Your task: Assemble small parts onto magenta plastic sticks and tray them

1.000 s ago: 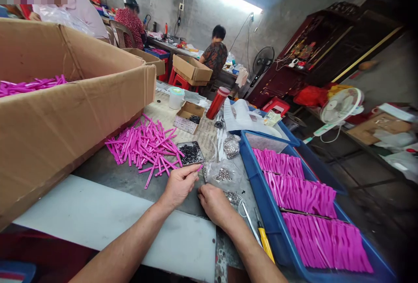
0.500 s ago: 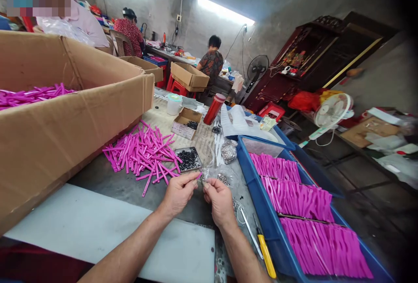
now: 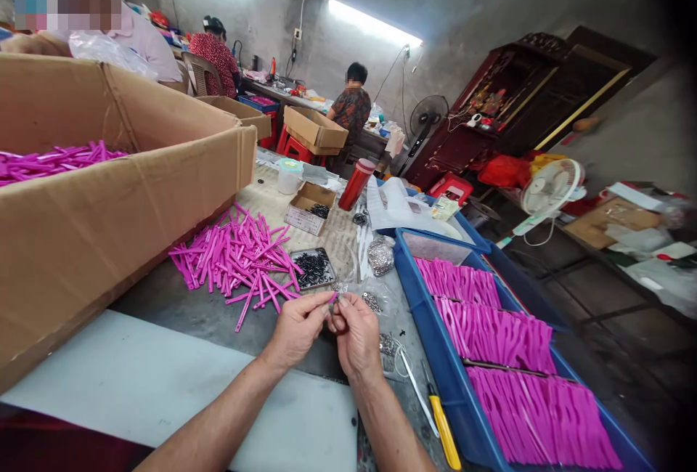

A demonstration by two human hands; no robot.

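Observation:
My left hand [image 3: 297, 328] is closed in a pinch on a pink plastic strip [image 3: 332, 298], of which only the tip shows. Against it, my right hand [image 3: 356, 332] is also pinched, its fingertips meeting the strip's end; whatever small part they hold is hidden. Just beyond the hands lie a metal tray of small black pins [image 3: 312, 269] and a clear bag of small metal pieces [image 3: 372, 302]. A loose heap of pink strips [image 3: 231, 254] spreads to the left of the tray.
At left stands a large cardboard box [image 3: 125, 196] with more pink strips. On the right, a blue crate [image 3: 430, 356] holds rows of pink pieces. A yellow-handled screwdriver [image 3: 443, 432] lies beside it. Farther back are a red flask [image 3: 356, 184] and a small carton [image 3: 308, 219].
My right hand has moved left and slightly up, closing the gap to my left hand, so the fingertips now meet at the pink strip. The left hand stays nearly in place.

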